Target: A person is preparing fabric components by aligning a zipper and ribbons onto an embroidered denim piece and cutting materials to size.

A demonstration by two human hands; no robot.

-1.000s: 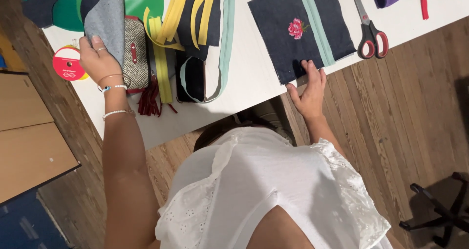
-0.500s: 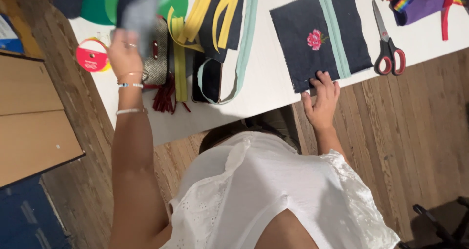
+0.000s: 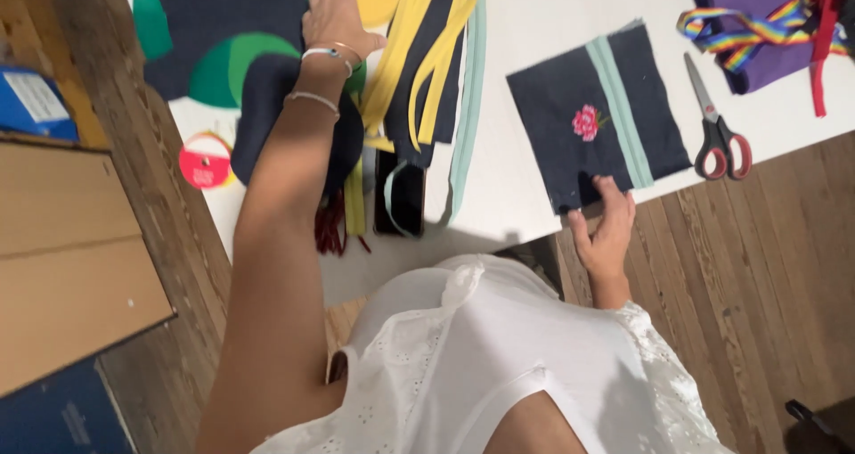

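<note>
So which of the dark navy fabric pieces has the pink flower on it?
The square navy piece at the table edge, under the right hand, with the mint strip down it. The navy pieces by the left hand are plain.

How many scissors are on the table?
1. The red-handled scissors lie near the table's right edge, between the navy flowered fabric square and the rainbow ribbon. Fabric piles could hide more.

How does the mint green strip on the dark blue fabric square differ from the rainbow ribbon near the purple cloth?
The mint green strip is one plain colour; the rainbow ribbon has many coloured stripes. The mint green strip lies straight and flat across the dark blue fabric square; the rainbow ribbon is looped and crumpled on the purple cloth. Both are narrow bands on the white table.
</note>
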